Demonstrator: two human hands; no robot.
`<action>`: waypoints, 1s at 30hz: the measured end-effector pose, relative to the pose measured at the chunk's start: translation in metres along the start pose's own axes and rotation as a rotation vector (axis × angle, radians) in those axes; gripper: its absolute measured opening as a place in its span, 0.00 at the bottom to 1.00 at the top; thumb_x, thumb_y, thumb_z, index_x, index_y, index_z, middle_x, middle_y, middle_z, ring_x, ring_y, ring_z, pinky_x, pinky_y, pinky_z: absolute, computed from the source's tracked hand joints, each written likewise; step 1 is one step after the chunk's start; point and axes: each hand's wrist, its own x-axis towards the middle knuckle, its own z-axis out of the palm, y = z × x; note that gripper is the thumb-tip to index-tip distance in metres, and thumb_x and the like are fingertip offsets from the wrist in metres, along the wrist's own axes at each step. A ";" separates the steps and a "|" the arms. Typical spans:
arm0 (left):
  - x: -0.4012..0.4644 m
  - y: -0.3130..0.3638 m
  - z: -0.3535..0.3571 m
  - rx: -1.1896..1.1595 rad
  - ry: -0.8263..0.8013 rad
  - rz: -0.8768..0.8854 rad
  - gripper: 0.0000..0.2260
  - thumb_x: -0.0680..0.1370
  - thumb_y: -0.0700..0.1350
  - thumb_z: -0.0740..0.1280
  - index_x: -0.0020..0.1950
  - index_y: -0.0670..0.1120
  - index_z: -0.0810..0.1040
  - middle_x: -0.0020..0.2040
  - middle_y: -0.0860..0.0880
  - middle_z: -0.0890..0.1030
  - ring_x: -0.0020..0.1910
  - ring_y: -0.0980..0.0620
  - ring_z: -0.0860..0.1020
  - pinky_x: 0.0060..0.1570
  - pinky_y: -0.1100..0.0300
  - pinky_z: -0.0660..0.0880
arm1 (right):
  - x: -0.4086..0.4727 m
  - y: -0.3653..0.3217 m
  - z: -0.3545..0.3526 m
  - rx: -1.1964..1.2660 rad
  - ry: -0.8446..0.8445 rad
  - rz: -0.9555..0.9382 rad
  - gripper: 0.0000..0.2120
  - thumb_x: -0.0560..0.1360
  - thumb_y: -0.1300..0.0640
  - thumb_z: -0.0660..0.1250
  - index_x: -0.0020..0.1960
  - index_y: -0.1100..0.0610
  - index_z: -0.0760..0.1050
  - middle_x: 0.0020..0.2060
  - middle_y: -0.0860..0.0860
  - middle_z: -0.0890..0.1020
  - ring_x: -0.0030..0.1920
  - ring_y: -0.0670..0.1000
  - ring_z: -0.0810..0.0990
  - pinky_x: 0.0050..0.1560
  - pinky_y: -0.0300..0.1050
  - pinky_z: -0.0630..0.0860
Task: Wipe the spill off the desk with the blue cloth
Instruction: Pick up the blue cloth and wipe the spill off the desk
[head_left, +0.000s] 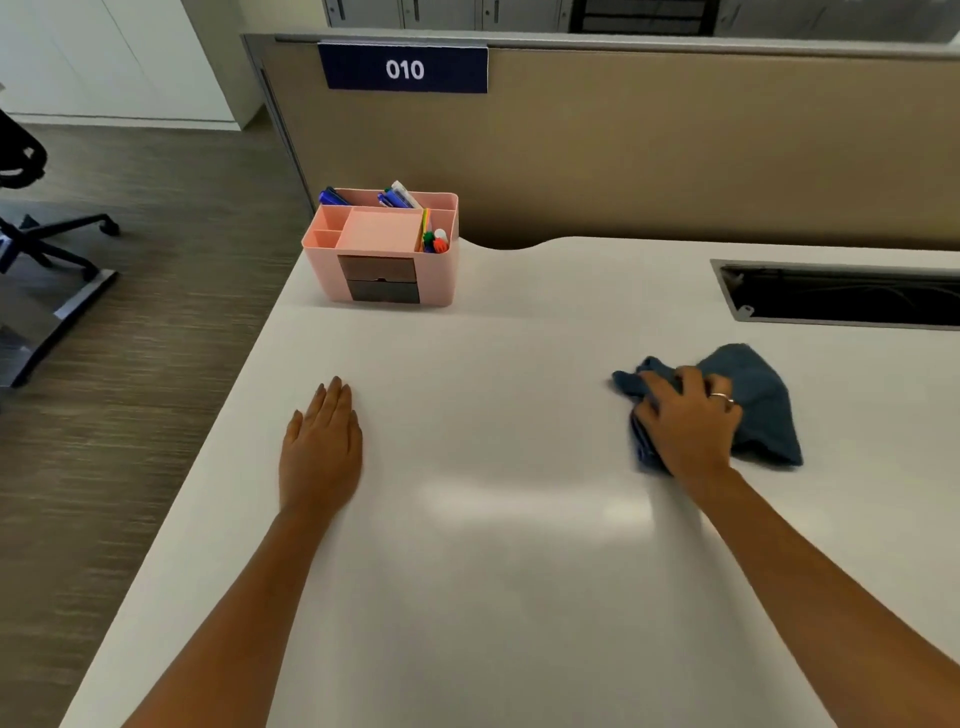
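A crumpled blue cloth (763, 395) lies on the white desk (493, 571) at the right. My right hand (685, 421) presses down on the cloth's left part, fingers spread over it and gripping the fabric. My left hand (322, 447) rests flat on the desk near its left edge, palm down, fingers together, holding nothing. No spill shows on the desk; there is only a pale glare patch in front of the hands.
A pink desk organiser (382, 249) with pens stands at the desk's back left corner. A cable slot (841, 293) opens at the back right. A tan partition (675, 145) with a "010" sign (404, 68) closes the far side. An office chair base (47, 239) stands on the floor at left.
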 end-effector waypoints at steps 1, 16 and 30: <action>0.000 0.001 0.000 0.005 0.002 -0.014 0.21 0.81 0.45 0.49 0.74 0.43 0.59 0.75 0.48 0.60 0.75 0.51 0.56 0.72 0.49 0.53 | 0.003 0.015 0.000 -0.005 -0.026 0.050 0.15 0.73 0.51 0.66 0.58 0.52 0.79 0.53 0.60 0.77 0.55 0.67 0.70 0.44 0.59 0.70; -0.013 0.013 0.003 0.037 -0.021 -0.076 0.21 0.81 0.44 0.49 0.74 0.42 0.58 0.76 0.46 0.59 0.75 0.49 0.55 0.72 0.48 0.52 | -0.134 -0.148 -0.045 0.255 -0.107 -0.404 0.17 0.68 0.43 0.61 0.54 0.44 0.78 0.53 0.50 0.79 0.53 0.56 0.74 0.43 0.52 0.71; -0.019 0.021 0.006 0.032 -0.011 -0.072 0.21 0.80 0.42 0.50 0.73 0.39 0.61 0.75 0.43 0.60 0.75 0.47 0.56 0.71 0.46 0.53 | -0.063 0.067 -0.025 -0.006 -0.029 0.111 0.20 0.70 0.46 0.56 0.56 0.50 0.80 0.50 0.57 0.79 0.51 0.64 0.74 0.39 0.54 0.69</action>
